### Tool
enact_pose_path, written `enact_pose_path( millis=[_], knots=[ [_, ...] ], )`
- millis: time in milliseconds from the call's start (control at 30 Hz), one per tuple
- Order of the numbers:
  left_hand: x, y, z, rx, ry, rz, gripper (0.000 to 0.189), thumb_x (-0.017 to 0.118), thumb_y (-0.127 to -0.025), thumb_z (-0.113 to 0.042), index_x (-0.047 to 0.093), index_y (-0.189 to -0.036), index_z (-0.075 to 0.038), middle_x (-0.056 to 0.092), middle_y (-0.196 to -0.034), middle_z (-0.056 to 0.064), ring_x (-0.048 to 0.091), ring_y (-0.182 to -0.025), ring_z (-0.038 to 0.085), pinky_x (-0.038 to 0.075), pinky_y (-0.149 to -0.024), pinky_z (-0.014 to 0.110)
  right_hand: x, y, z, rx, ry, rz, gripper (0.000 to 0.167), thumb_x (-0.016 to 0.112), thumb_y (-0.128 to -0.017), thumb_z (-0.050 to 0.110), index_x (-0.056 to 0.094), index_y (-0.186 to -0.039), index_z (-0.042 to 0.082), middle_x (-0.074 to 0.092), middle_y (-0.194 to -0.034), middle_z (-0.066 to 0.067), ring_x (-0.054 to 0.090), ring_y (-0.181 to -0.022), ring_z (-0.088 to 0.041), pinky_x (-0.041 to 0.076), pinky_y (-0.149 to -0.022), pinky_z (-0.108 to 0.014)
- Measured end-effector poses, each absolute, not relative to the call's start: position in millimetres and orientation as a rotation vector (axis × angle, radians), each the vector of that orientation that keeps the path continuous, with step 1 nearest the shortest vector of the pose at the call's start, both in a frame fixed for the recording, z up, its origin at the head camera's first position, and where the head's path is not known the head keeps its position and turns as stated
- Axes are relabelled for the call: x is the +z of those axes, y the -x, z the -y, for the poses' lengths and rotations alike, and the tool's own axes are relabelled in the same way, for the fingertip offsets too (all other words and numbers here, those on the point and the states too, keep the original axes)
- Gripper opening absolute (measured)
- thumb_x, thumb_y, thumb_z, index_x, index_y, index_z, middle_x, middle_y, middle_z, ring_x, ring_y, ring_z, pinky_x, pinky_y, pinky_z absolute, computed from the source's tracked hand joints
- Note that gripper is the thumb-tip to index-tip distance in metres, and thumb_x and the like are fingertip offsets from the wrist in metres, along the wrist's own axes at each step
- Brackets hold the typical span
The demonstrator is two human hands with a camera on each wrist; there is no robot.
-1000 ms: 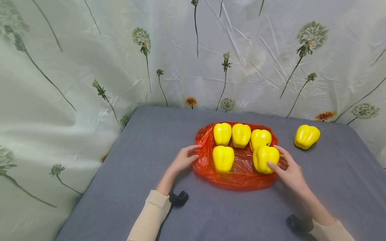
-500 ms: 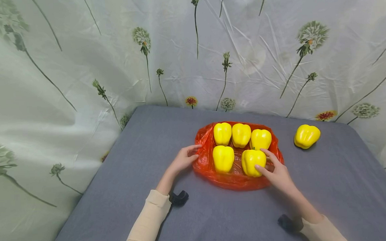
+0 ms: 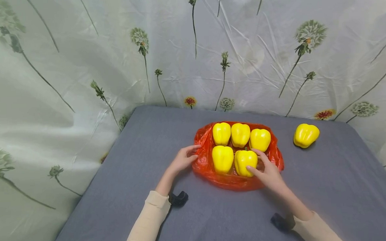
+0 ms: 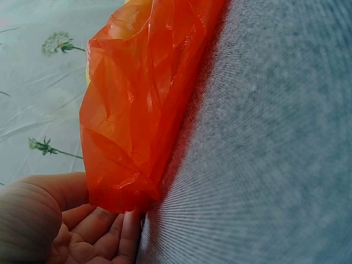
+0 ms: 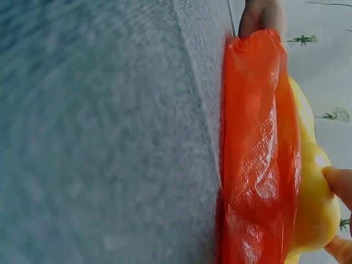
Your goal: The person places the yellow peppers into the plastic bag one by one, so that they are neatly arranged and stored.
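A red plastic bag (image 3: 228,182) lies opened out, with several yellow bell peppers (image 3: 222,158) inside it. My right hand (image 3: 271,176) holds one yellow bell pepper (image 3: 245,164) by its right side, in the bag's front row. In the right wrist view, thumb and fingertips (image 5: 342,184) press on that pepper above the bag's red side (image 5: 253,143). At the bag's left edge, my left hand (image 3: 181,159) holds the film between thumb and fingers. The left wrist view has the crumpled bag end (image 4: 129,115) against that hand (image 4: 82,231).
Another yellow bell pepper (image 3: 306,135) lies on the grey cloth-covered table (image 3: 167,136), right of the bag. A pale curtain (image 3: 241,43) with dandelion prints hangs behind the table and along its left side. A dark wrist mount (image 3: 178,199) sits at each wrist.
My right hand has moved left with the bell pepper, from the bag's right side to beside the front-left pepper. The left hand has stayed at the bag's left edge.
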State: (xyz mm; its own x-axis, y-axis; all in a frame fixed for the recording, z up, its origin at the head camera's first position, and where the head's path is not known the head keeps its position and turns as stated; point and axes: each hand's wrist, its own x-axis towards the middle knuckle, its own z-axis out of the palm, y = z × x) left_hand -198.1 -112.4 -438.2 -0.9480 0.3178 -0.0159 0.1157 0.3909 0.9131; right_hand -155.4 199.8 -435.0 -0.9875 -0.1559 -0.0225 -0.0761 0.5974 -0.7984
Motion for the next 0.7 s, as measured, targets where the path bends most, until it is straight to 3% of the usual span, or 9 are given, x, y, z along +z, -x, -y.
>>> enact_pose_path(
  millis=[133,367,700],
  knots=[
    [-460.8,209.5,114.5,1.611,-0.382,-2.468,0.041,0.051,-0.091,-0.001,0.05,-0.132,0.002,0.054,-0.133,0.023,0.056,-0.119,0.038,0.046,-0.101,0.047,-436.8,155.8,-196.5,-1.343,0.238,-2.751,0.067,0.065,-0.087,0.034,0.033,-0.142,0.015,0.051,-0.133,-0.018,0.059,-0.106,-0.032,0.055,-0.086,-0.042],
    [-460.7,209.5,114.9,1.6,-0.361,-2.488,0.04,0.053,-0.09,-0.003,0.053,-0.131,-0.004,0.056,-0.133,0.019,0.058,-0.118,0.034,0.048,-0.1,0.043,-436.1,155.8,-195.2,-1.333,0.245,-2.723,0.07,0.064,-0.087,0.036,0.03,-0.145,0.016,0.046,-0.14,-0.017,0.057,-0.11,-0.033,0.054,-0.088,-0.045],
    [-459.3,209.4,112.4,1.616,-0.347,-2.476,0.04,0.053,-0.09,-0.002,0.053,-0.13,-0.002,0.055,-0.133,0.019,0.056,-0.12,0.035,0.046,-0.102,0.045,-435.5,154.3,-194.9,-1.335,0.276,-2.667,0.079,0.064,-0.087,0.034,0.02,-0.15,0.016,0.041,-0.143,-0.017,0.056,-0.113,-0.034,0.054,-0.089,-0.044]
  ],
)
